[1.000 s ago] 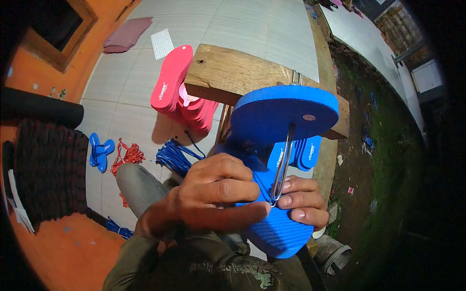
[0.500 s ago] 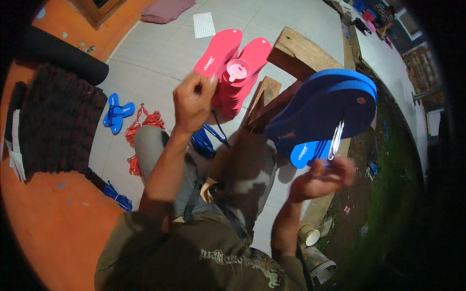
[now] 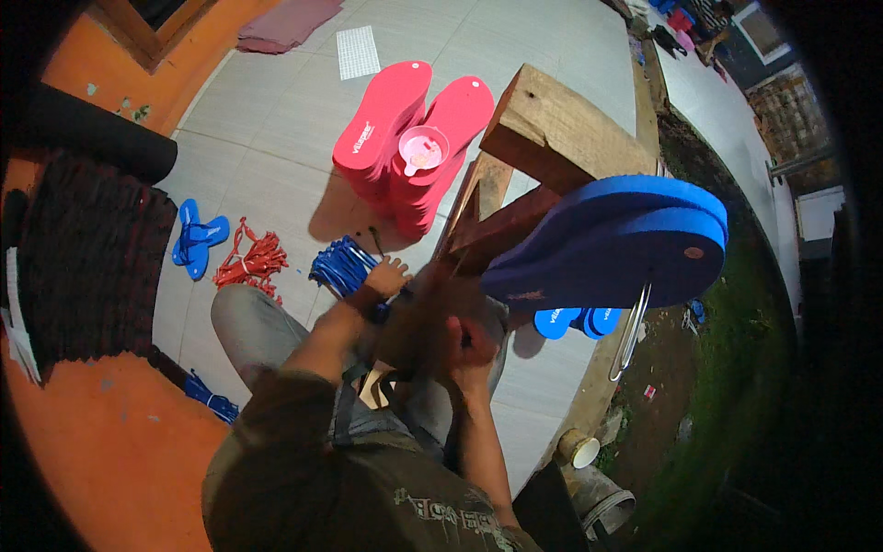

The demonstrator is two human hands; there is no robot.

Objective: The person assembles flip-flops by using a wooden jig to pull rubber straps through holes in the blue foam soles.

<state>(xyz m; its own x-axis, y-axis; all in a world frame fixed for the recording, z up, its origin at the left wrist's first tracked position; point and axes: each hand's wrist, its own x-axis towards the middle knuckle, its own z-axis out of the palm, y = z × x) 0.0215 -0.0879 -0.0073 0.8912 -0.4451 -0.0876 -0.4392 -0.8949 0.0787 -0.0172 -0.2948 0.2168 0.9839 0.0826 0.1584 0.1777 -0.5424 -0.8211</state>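
Reaching: left hand [image 3: 388, 276] stretched down to blue straps [image 3: 345, 265] on floor, fingers spread partway, fingertips at the bundle's near edge; firm hold not confirmed.
Right hand: right hand [image 3: 460, 336] blurred, low in front of torso, curled inward. Cannot tell what, if anything, it holds or how far closed.
Blue soles: blue soles [image 3: 612, 241], stacked pair, stand out rightward from bench, above & right of both hands, apart from them. Foam, matte, oval outline, small round plug spot near toe end.
Wire tool: wire tool [image 3: 630, 331], thin metal loop, hangs down from underside of soles, right of right hand, not touched.
Straps: rubbery, thin, Y-shaped, piled loose, glossy blue; lie just beyond left hand, between knee & red stack.
Bench: bench [image 3: 561, 138], rough timber, thick plank top, angled legs, brown, worn grain.
Red soles: red soles [image 3: 405, 138], two tall foam stacks side by side on floor, beyond straps, well clear of hands. Small pink cup [image 3: 423, 150] sits on top between them.
Red straps: red straps [image 3: 250, 260], tangled heap, left of blue bundle.
Floor: floor [image 3: 276, 129], pale square tiles, smooth.
More soles: more soles [image 3: 575, 320], blue, flat on floor under the raised pair.
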